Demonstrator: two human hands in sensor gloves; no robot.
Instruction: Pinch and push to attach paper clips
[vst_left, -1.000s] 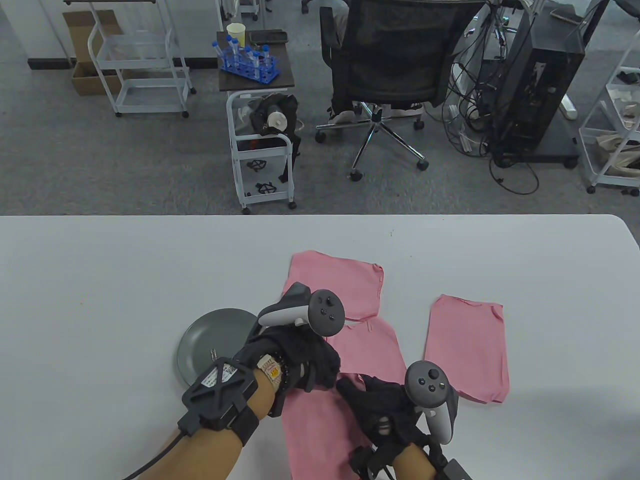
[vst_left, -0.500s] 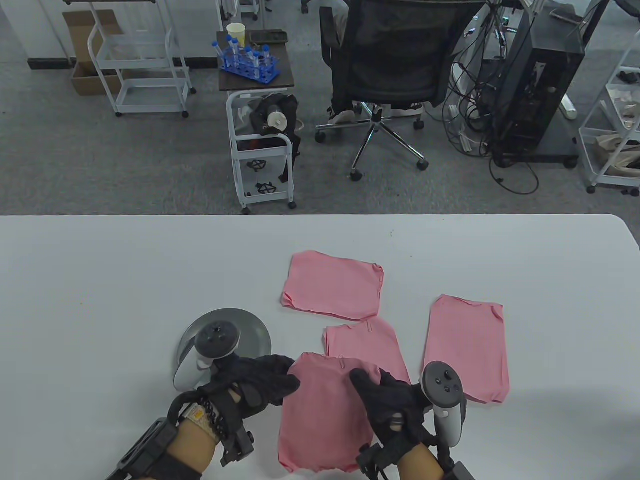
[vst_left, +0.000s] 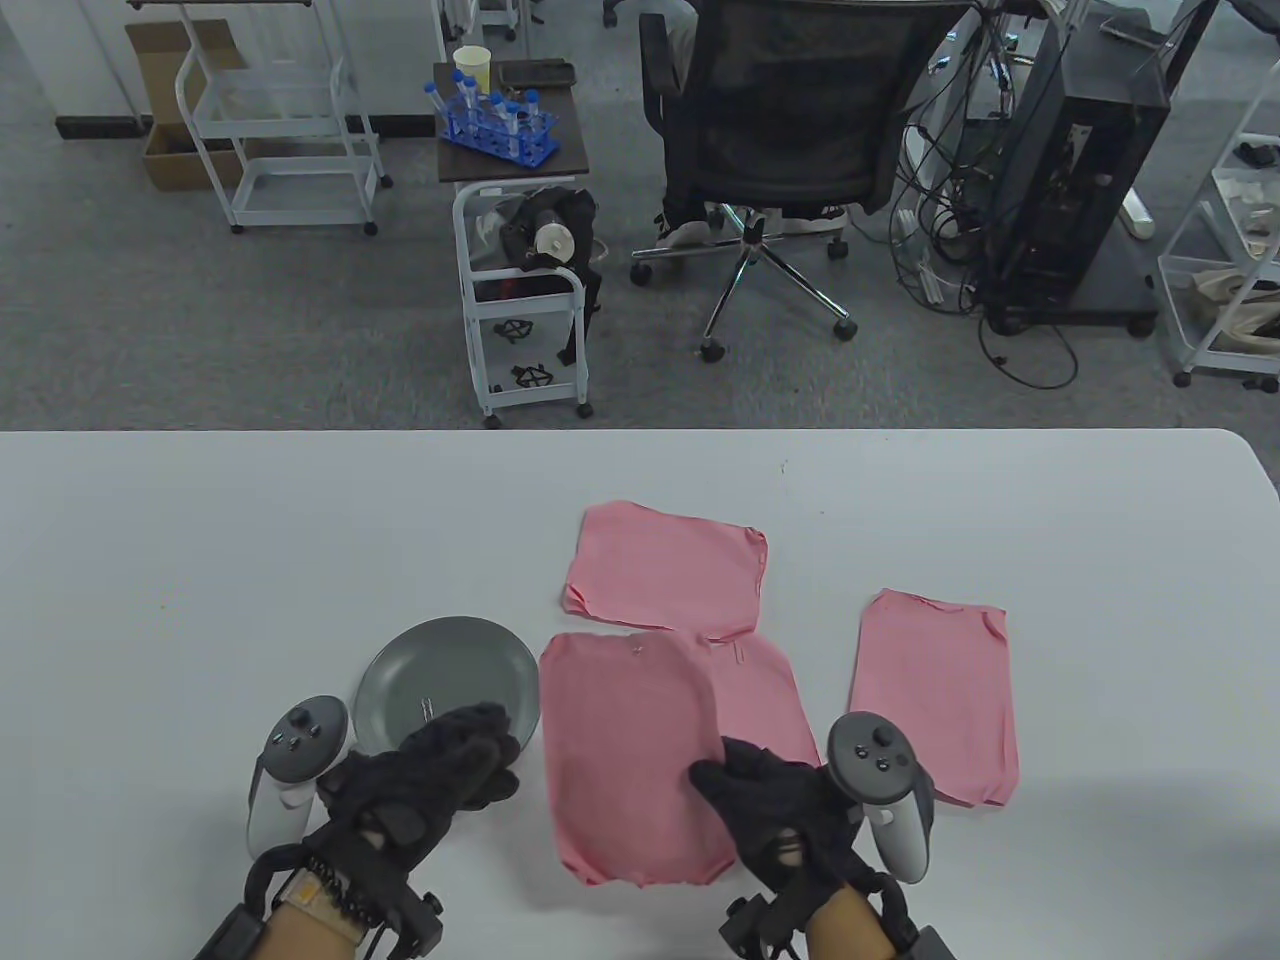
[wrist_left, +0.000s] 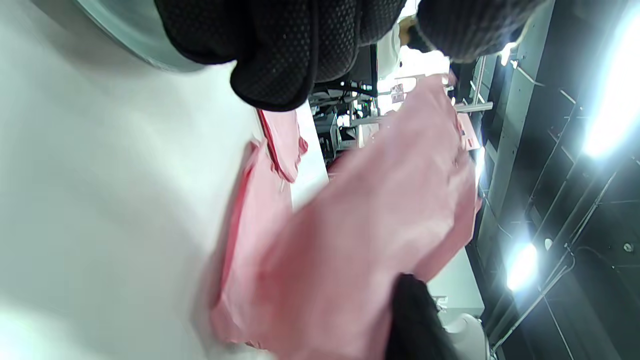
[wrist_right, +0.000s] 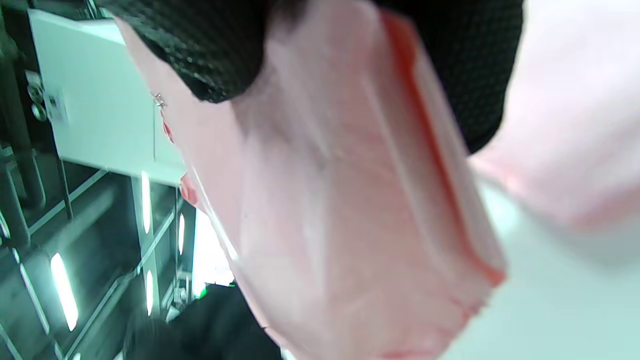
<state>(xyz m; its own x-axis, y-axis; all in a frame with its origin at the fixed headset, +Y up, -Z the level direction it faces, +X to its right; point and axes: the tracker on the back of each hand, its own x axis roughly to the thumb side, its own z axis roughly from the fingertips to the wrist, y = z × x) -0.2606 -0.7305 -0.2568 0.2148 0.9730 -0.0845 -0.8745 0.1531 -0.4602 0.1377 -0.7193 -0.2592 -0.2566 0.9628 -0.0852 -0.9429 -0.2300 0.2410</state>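
- Hovering at the left, the left hand (vst_left: 440, 765) is hanging over the near rim of the grey plate (vst_left: 400, 680), its fingers loosely curled and holding nothing that I can see; the tracker is lying on the back of the hand, turned outward.
- Sitting on the plate, a few paper clips (vst_left: 426, 708) are showing as thin bright wires; I would judge them light, springy and slippery, best taken by pinching the looped end between thumb and forefinger.
- Lying just right of the plate, the nearest stack of pink sheets (vst_left: 625, 750) is carrying a clip (vst_left: 636, 647) on its far edge and is overlapping a second clipped stack (vst_left: 770, 700). The paper is looking thin and floppy to me, likely to bend unless held near an edge.
- Gripping that stack at its near right edge, the right hand (vst_left: 775, 805) is pinching the paper between thumb and fingers, as the right wrist view confirms.
- Resting further right, another pink stack (vst_left: 935, 690) is lying apart; one more (vst_left: 665, 570) is lying behind.
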